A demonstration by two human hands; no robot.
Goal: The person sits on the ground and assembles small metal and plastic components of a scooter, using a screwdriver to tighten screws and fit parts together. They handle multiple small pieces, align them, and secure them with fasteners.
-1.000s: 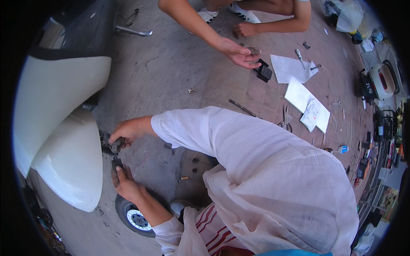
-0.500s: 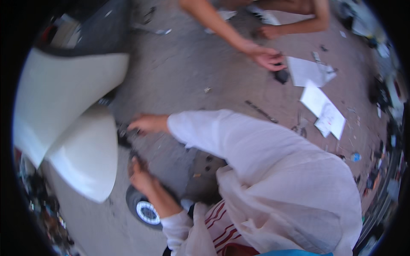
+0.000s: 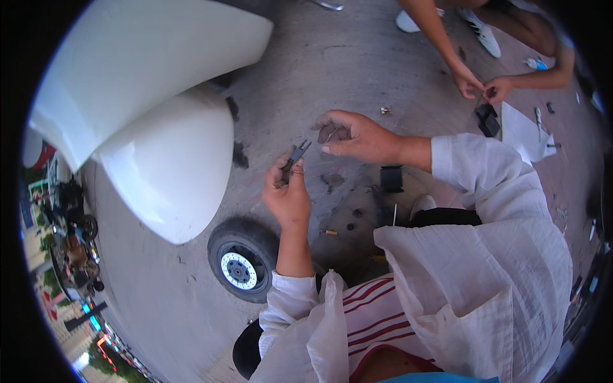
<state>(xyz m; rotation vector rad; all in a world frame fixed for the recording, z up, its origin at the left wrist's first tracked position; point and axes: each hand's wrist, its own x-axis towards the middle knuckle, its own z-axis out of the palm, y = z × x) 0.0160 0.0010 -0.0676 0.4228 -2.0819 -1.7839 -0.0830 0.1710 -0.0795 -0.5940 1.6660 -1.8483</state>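
My left hand [image 3: 284, 191] is closed on a dark grey part [image 3: 296, 154] with two short prongs, held upright at a slant. Just to its right, my right hand [image 3: 329, 137] has curled fingers around something small and thin that I cannot make out, near those prongs. Below my left forearm a wheel with a tyre and silver brake disc [image 3: 238, 271] lies on the ground [image 3: 140, 287]. A black bracket-like piece [image 3: 391, 179] rests beneath my right forearm. Left of my hands are two large glossy white body panels [image 3: 172, 179], one overlapping the other.
At upper right a crouching person's two hands [image 3: 485, 86] meet beside a black part [image 3: 486, 120] and a white paper sheet [image 3: 520, 131]. Small fittings [image 3: 385, 110] are scattered on the ground. Scooters [image 3: 76, 223] line the far left edge.
My view has turned, and both hands sit further right in it. The dark metal lump earlier in my right hand is no longer seen there. The other person's hands have come together.
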